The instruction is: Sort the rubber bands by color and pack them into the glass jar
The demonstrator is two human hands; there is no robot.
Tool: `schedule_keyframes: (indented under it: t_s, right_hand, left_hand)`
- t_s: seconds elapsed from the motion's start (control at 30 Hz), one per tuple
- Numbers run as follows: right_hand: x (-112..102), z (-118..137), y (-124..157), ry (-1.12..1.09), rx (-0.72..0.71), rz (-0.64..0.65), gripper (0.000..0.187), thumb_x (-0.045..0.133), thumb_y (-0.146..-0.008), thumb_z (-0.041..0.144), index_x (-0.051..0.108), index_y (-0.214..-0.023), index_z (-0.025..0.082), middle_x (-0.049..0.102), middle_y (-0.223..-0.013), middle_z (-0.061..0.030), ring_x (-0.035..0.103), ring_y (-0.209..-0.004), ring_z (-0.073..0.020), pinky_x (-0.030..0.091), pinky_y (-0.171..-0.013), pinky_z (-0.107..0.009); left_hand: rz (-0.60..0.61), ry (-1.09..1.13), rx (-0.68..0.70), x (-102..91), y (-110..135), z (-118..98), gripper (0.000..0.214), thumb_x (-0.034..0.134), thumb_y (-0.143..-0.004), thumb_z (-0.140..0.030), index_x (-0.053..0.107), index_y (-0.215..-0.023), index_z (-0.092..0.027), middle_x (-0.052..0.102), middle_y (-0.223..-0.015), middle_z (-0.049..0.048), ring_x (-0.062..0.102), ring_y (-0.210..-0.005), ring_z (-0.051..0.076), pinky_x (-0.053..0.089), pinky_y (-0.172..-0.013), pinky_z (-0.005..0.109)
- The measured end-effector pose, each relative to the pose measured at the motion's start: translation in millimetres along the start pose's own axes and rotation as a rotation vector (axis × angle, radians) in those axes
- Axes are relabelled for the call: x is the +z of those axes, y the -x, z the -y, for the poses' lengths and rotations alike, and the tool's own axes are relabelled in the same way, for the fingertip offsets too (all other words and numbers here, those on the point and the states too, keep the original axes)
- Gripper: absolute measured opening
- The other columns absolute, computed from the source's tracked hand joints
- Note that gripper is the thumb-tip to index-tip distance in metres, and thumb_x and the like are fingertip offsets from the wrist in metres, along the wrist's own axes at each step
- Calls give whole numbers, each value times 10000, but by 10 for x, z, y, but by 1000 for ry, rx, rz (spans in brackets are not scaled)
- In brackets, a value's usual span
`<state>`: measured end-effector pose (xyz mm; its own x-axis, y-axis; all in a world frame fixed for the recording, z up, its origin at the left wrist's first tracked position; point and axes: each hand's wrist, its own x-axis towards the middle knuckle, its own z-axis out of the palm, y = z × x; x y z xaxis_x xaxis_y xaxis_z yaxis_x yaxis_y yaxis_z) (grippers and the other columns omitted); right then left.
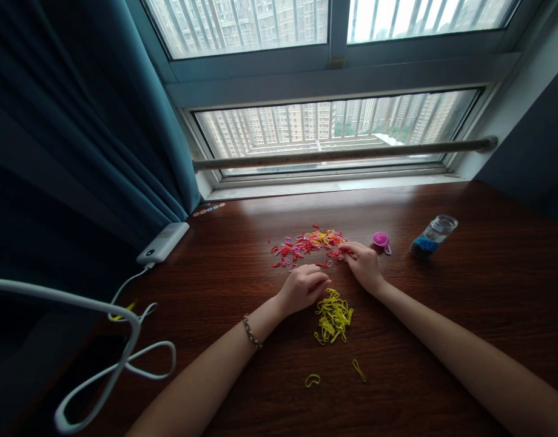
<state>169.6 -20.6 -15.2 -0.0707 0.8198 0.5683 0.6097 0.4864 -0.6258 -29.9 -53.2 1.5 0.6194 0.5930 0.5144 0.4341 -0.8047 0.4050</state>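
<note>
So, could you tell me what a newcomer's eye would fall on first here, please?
Probably the bright colours on the dark table: a mixed red, pink and yellow heap of bands at mid-table, with the right hand at its right edge. A yellow pile lies nearer the person, right of the left hand. Right of the heap are a pink lid and a clear jar.

The dark wooden table (443, 315) is bearing heaped yellow elastic loops (333, 317), scattered red-pink elastic loops (301, 244), a round pink plastic lid (380, 239) and a clear glass jar (433, 235).
</note>
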Motion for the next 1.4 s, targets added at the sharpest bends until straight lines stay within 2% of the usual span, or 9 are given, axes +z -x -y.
schedule_keyframes:
  t_s: [0.33, 0.43, 0.53, 0.7, 0.87, 0.97, 1.13, 1.27, 1.4]
  right_hand:
    - [-15, 28, -4, -102, 138, -44, 199, 558, -770, 276, 653, -902, 162, 683, -858, -66, 620, -728, -187, 489, -708, -319]
    - [-17, 22, -13, -103, 144, -59, 228, 579, -763, 303, 643, -918, 149, 673, -846, -76, 606, -698, -184, 490, -677, -318]
    - [-27, 61, -13, -94, 109, -67, 209, 572, -777, 308, 634, -894, 147, 659, -833, -77, 591, -685, -180, 483, -655, -310]
    - [-60, 292, 93, -83, -221, 33, 135, 478, -850, 223, 601, -868, 171, 617, -800, -63, 568, -734, -161, 459, -689, -288]
    - [-56, 571, 249, 73, -766, 346, 138, 451, -862, 170, 588, -851, 158, 575, -730, -56, 517, -687, -146, 424, -636, -276]
    - [-44, 621, 284, 131, -889, 415, 145, 464, -864, 224, 582, -808, 161, 537, -638, -27, 485, -610, -137, 394, -578, -271]
    - [-80, 472, 216, 106, -708, 349, 169, 435, -878, 238, 582, -867, 155, 572, -701, -49, 515, -657, -138, 415, -613, -262]
    - [-87, 318, 56, 89, -462, 290, 187, 410, -883, 212, 590, -902, 164, 610, -827, -81, 553, -790, -168, 449, -714, -299]
    - [20, 227, -128, 83, -358, 314, 226, 400, -876, 189, 583, -1008, 181, 613, -985, -94, 559, -929, -187, 460, -819, -340]
  left_hand:
    - [-376, -65, -275, -95, -20, 293, 125, 490, -830, -214, 602, -807, -165, 637, -785, 54, 574, -787, 167, 455, -768, 310]
    - [-315, -100, -315, -95, -27, 316, 177, 448, -841, -174, 585, -953, -176, 645, -931, 66, 569, -929, 178, 435, -859, 336]
    - [-134, -239, -301, -55, -38, 282, 348, 432, -839, -156, 473, -1181, -201, 566, -1182, 76, 431, -1176, 220, 297, -1007, 450]
    - [99, -381, -335, -8, -37, 259, 450, 397, -869, -275, 313, -1311, -247, 477, -1303, 49, 219, -1313, 267, 68, -1025, 619]
    - [-2, -433, -429, -19, -11, 316, 383, 384, -874, -275, 380, -1248, -193, 515, -1258, 89, 283, -1287, 253, 102, -1033, 595]
    - [-96, -429, -472, -30, 1, 365, 314, 395, -865, -228, 453, -1167, -162, 562, -1182, 114, 386, -1220, 251, 194, -1031, 540]
    - [-243, -253, -574, -87, 44, 520, 247, 435, -822, -126, 517, -1053, -155, 640, -956, 93, 598, -900, 200, 448, -858, 368]
    - [-408, -83, -634, -145, 106, 732, 332, 512, -737, -48, 521, -1046, -171, 642, -933, 62, 617, -854, 171, 483, -830, 343]
    - [-560, 170, -704, -172, 138, 918, 372, 543, -688, -29, 519, -1040, -149, 635, -931, 70, 630, -856, 162, 511, -807, 339]
